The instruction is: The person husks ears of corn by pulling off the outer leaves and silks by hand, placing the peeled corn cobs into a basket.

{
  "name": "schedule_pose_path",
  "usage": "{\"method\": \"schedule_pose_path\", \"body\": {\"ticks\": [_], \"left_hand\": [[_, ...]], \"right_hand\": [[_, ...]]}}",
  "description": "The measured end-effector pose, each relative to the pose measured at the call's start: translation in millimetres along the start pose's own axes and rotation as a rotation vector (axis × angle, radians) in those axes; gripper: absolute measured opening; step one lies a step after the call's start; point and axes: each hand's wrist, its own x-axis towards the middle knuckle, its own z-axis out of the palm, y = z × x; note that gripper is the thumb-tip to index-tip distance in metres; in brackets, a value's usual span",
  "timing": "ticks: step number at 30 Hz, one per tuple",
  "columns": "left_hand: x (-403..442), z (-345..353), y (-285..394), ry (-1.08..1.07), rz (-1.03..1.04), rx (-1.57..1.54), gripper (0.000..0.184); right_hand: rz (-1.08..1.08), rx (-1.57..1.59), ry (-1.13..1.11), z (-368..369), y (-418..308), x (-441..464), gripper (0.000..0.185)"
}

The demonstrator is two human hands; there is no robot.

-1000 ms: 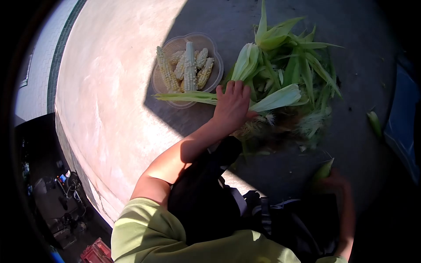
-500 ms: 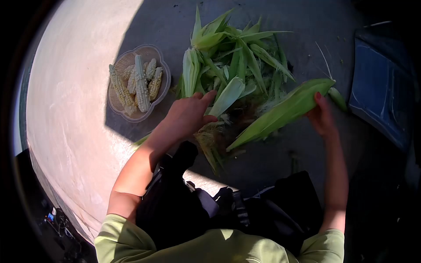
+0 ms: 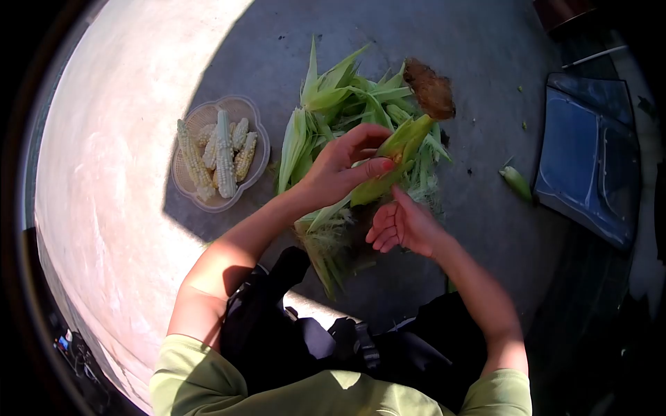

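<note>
An unpeeled ear of corn (image 3: 406,142) with brown silk at its top end is gripped by my left hand (image 3: 347,166), thumb on the husk. Just below the ear, my right hand (image 3: 402,222) is open, palm turned up, its fingertips near the lower part of the husk. Behind both hands lies a heap of green husks (image 3: 333,90), with pale silk strands (image 3: 326,243) at its near side. To the left, several peeled cobs (image 3: 224,156) lie in a scalloped plastic basket (image 3: 258,132).
A blue plastic object (image 3: 590,152) lies at the right on the concrete floor (image 3: 479,62). Beside it is a small green ear (image 3: 515,182). Sunlight falls on the floor at the left. Dark-clothed legs (image 3: 298,333) are below the hands.
The unpeeled ear has come from the right to the middle, its silk end now pointing away. My left hand has taken hold of it, and my right hand has let go and opened.
</note>
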Motion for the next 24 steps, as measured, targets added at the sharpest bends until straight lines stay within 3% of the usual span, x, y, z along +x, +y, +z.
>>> {"method": "schedule_pose_path", "body": {"ticks": [1, 2, 4, 7, 11, 13, 16, 20, 24], "left_hand": [[2.5, 1.0, -10.5, 0.026, -0.005, 0.080, 0.036], [3.7, 0.8, -18.2, 0.022, -0.004, 0.076, 0.036], [2.3, 3.0, -31.2, 0.094, -0.125, 0.027, 0.037], [3.8, 6.1, -37.5, 0.024, -0.159, 0.145, 0.040], [8.7, 7.3, -17.1, 0.134, -0.057, 0.133, 0.035], [15.8, -2.8, -7.8, 0.113, -0.013, 0.453, 0.024], [19.3, -5.8, -1.5, 0.164, -0.035, 0.544, 0.017], [16.8, -8.3, -0.8, 0.166, -0.044, 0.554, 0.018], [15.8, -10.6, -0.9, 0.133, -0.068, 0.555, 0.016]], "right_hand": [[-0.101, -0.239, 0.230, 3.6, -5.4, -4.3, 0.044], [-0.101, -0.237, 0.236, 6.5, -14.6, -8.1, 0.044], [-0.821, -0.399, 0.557, 7.7, -32.6, -11.9, 0.032], [-0.961, -0.601, 0.639, 6.2, -54.0, -8.7, 0.019], [-0.940, -0.541, 0.587, 9.5, -48.1, 4.4, 0.016], [-0.960, -0.404, 0.508, 10.8, -41.6, 11.0, 0.012], [-0.914, -0.356, 0.473, 10.7, -40.8, 14.3, 0.013], [-0.962, -0.385, 0.435, 5.3, -38.1, 15.8, 0.015], [-0.873, -0.423, 0.358, 5.8, -43.2, 14.6, 0.015]]}}
